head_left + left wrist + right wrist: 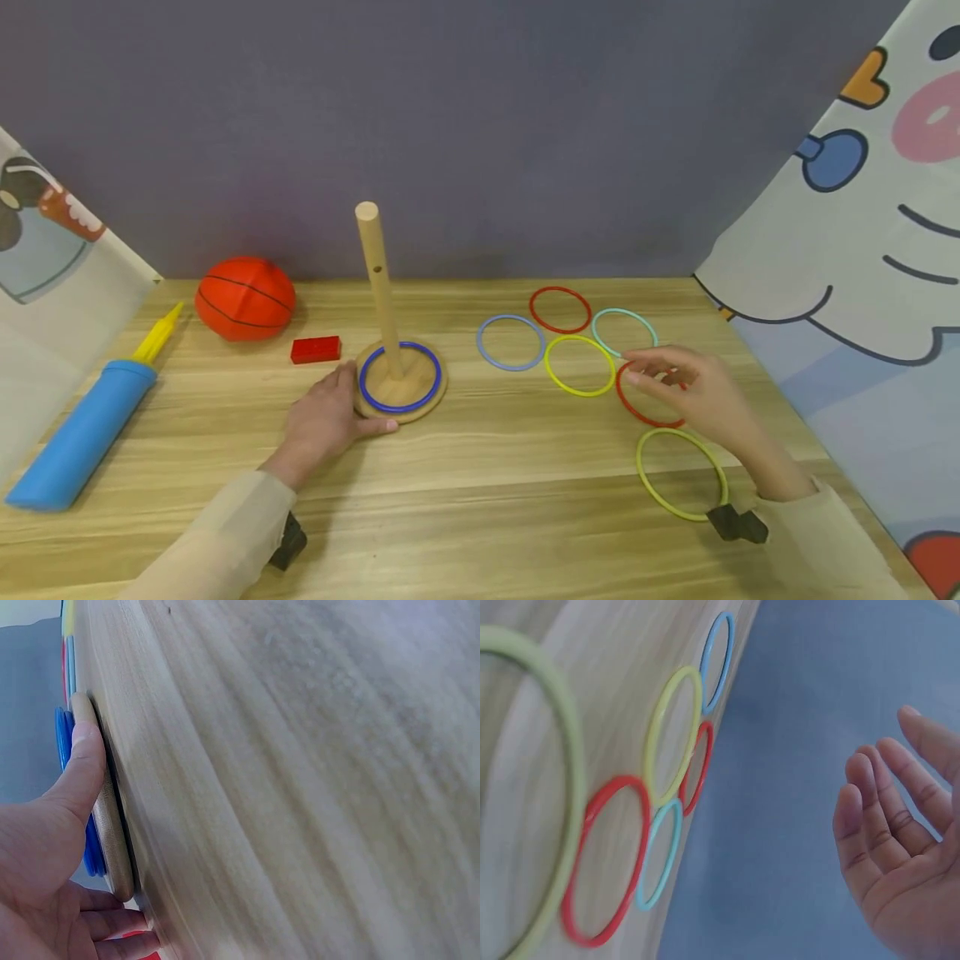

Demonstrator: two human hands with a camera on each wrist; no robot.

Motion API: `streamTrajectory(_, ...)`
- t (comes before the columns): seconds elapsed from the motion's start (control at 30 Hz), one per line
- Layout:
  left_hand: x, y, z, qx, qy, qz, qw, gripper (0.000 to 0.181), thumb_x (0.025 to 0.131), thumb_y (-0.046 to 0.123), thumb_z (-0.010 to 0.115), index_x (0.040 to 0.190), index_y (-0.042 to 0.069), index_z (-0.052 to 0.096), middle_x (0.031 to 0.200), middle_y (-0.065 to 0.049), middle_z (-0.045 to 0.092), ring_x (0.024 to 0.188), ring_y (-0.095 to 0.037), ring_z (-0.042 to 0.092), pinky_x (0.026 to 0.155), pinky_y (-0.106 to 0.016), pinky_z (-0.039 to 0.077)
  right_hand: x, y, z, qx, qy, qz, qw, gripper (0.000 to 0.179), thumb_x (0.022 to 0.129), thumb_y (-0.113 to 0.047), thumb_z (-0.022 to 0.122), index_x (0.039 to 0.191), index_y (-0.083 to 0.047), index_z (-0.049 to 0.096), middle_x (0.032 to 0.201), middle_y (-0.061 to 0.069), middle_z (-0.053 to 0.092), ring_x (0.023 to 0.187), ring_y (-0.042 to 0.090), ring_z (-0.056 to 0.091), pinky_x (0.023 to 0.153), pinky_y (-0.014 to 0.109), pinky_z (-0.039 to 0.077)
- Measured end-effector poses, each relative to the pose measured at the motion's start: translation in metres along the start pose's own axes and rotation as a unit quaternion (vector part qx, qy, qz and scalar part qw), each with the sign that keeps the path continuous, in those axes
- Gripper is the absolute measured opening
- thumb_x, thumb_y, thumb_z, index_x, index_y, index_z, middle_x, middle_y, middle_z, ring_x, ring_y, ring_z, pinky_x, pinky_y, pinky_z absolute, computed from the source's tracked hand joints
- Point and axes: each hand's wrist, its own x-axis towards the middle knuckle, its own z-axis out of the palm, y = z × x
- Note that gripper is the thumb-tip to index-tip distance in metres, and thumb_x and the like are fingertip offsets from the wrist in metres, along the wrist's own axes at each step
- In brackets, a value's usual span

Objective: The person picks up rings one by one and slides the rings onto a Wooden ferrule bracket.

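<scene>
My left hand (326, 417) grips the round base of a wooden peg stand (382, 292), thumb along the near edge and fingers at its left side. Around the foot of the upright peg, a dark blue ring (400, 408) lies on the base. In the left wrist view, the thumb (86, 761) presses the base's rim (114, 840). My right hand (693, 396) hovers over a red ring (637, 408), fingers loosely bent and holding nothing. Nearest to its wrist is a yellow-green ring (645, 475); a teal ring (641, 892) lies beyond the red one.
Further back lie a yellow ring (580, 393), a light blue ring (510, 368) and another red ring (560, 289). Left of the stand are a red block (316, 350), a red ball (246, 300) and a blue pump (86, 433) with a yellow nozzle. A grey wall (465, 150) bounds the table's back.
</scene>
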Motion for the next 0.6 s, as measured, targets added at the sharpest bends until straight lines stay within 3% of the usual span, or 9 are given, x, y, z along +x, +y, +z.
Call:
streamTrajectory(0.4, -0.001, -0.001, 0.001, 0.008, 0.009, 0.006, 0.9999, 0.116, 0.076, 0.061, 0.082, 0.149, -0.014, 0.030, 0.146, -0.036, 0.045, 0.130, -0.052, 0.048, 0.095, -0.063, 0.048, -0.038, 0.030, -0.015, -0.010, 0.030, 0.034, 0.9990, 0.030, 0.089, -0.003, 0.077, 0.118, -0.002, 0.073, 0.101, -0.022, 0.070, 0.088, -0.006, 0.063, 0.072, 0.013, 0.051)
streamTrajectory(0.6, -0.001, -0.001, 0.001, 0.008, 0.010, 0.008, 0.9999, 0.116, 0.076, 0.061, 0.082, 0.148, -0.014, 0.031, 0.145, -0.036, 0.046, 0.130, -0.052, 0.049, 0.095, -0.063, 0.048, -0.054, 0.044, -0.018, -0.022, 0.026, 0.032, 0.9989, 0.028, 0.088, -0.001, 0.078, 0.115, 0.001, 0.073, 0.101, -0.016, 0.074, 0.087, -0.008, 0.062, 0.070, 0.013, 0.053)
